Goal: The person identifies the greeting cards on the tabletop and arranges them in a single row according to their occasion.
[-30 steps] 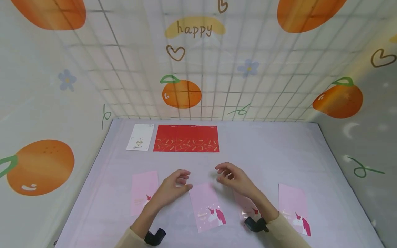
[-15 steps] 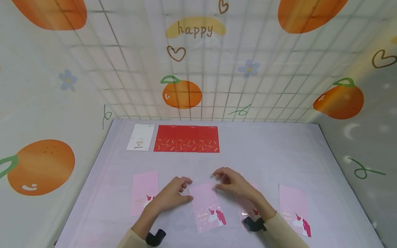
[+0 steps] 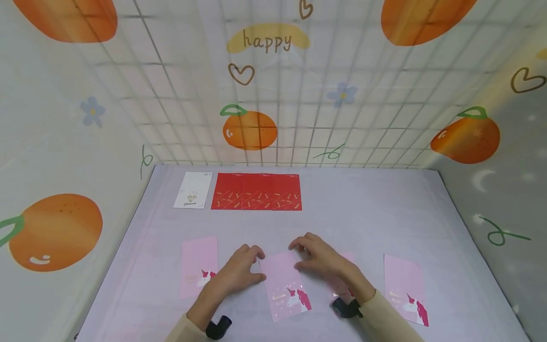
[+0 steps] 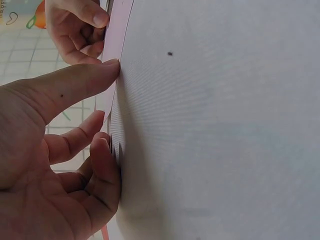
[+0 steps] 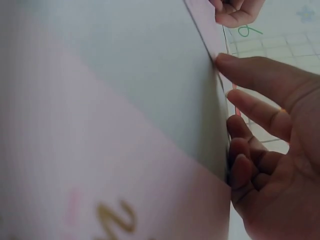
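A pink card with a white unicorn (image 3: 284,287) lies flat between both hands in the head view. My left hand (image 3: 239,270) touches its left side, the thumb at the edge and the index finger by the upper left corner. On the opposite side my right hand (image 3: 319,256) has its thumb at the right edge and its index finger near the upper right corner. The left wrist view shows the left thumb (image 4: 100,77) right at the edge of the pink card (image 4: 117,32). Similarly, the right thumb (image 5: 240,65) meets the card's edge in the right wrist view.
Another pink unicorn card (image 3: 197,261) lies left, partly behind the left hand. A third (image 3: 339,287) is partly hidden under the right forearm, and one more (image 3: 403,282) lies far right. Red cards (image 3: 256,190) and a white diamond card (image 3: 192,190) form a row at the back.
Both hands have come down and toward the middle pink card, from hovering above its top corners to touching its two sides. The cards have not visibly moved.
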`<state>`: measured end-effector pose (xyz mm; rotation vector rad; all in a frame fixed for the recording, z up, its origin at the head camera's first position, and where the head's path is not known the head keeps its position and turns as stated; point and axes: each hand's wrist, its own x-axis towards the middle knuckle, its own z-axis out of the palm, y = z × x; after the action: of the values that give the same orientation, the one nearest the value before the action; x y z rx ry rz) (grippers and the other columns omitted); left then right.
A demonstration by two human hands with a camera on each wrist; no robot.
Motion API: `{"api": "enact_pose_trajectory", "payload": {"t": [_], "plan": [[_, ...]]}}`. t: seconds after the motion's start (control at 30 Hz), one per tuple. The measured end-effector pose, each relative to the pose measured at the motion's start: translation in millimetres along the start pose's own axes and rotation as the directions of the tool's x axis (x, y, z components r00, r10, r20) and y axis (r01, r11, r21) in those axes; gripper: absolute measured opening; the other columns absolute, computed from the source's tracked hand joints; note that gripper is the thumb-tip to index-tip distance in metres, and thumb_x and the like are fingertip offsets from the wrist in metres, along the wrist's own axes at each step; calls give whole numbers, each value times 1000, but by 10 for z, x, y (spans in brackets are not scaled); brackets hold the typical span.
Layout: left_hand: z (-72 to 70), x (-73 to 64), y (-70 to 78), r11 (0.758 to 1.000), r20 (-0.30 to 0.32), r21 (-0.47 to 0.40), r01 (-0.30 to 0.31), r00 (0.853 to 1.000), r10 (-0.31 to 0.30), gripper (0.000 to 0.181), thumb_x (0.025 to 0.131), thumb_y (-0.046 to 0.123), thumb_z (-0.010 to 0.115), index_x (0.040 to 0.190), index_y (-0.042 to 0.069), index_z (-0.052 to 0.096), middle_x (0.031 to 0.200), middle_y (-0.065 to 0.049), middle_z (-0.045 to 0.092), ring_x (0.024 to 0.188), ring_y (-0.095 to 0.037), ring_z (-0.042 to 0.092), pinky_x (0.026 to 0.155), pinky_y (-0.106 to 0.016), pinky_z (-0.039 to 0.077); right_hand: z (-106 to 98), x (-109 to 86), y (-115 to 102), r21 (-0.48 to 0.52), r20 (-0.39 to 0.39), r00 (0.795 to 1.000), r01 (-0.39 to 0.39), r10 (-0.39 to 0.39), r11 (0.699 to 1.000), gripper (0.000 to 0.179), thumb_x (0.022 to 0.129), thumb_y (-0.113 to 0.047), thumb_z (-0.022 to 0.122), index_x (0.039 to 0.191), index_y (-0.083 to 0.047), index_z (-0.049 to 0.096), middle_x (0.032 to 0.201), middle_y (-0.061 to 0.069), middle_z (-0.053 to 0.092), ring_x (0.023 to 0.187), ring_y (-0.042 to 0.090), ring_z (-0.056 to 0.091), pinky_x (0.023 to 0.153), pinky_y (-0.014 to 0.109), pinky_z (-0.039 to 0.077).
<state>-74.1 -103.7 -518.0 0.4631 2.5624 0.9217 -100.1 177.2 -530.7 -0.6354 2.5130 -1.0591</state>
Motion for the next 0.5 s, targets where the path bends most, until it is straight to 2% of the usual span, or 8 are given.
{"api": "enact_pose_trajectory", "payload": {"t": [0.5], "plan": [[-10, 16, -1, 1000, 10, -16, -9, 1000, 9, 42, 81, 24, 85, 111, 19, 56, 99, 3, 54, 93, -14, 53, 76, -28, 53, 32, 15, -8, -31, -6, 1000, -4, 4, 1000, 43, 83, -24, 82, 122, -25, 64, 106, -8, 53, 100, 11, 49, 83, 28, 52]]}}
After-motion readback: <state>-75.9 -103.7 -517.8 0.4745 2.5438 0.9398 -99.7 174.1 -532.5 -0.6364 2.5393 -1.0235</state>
